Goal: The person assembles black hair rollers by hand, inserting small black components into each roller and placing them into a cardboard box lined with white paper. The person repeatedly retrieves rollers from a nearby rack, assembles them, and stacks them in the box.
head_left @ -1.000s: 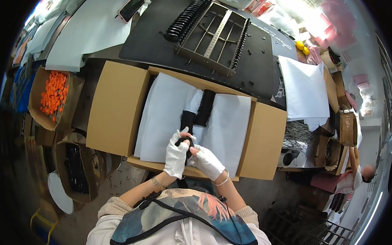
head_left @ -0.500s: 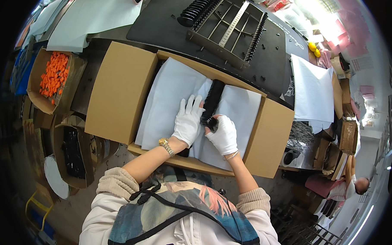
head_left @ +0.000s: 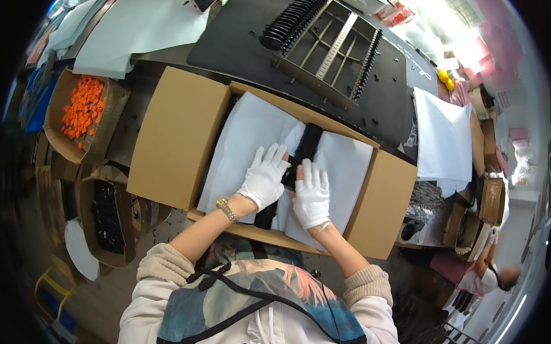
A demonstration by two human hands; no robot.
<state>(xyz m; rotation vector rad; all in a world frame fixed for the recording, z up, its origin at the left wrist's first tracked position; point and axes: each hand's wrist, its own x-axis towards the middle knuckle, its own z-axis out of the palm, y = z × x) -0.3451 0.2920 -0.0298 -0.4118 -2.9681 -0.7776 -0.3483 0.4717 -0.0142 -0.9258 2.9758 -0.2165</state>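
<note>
We work at a dark table [head_left: 222,43] whose far side carries a black slotted rack [head_left: 329,46] and pale sheets. Nearer to us sits the open cardboard box [head_left: 177,136], its flaps spread flat to left and right so the inside is easy to reach. White lining paper [head_left: 241,134] covers the inside of the box, likely to cushion what goes in. Down the middle of that paper runs a row of black parts [head_left: 307,146], laid lengthwise in the gap between the two sheets.

Both our gloved hands rest flat here, fingers spread and holding nothing. Our left hand [head_left: 265,178] presses on the left sheet just beside the row, and our right hand [head_left: 311,195] lies on the right sheet, touching the row's near end. Palms down like this, they seem to keep the paper smooth against the parts.

Off to the left stands a smaller carton of orange pieces [head_left: 82,106], and below it a carton of black pieces [head_left: 107,217].
</note>
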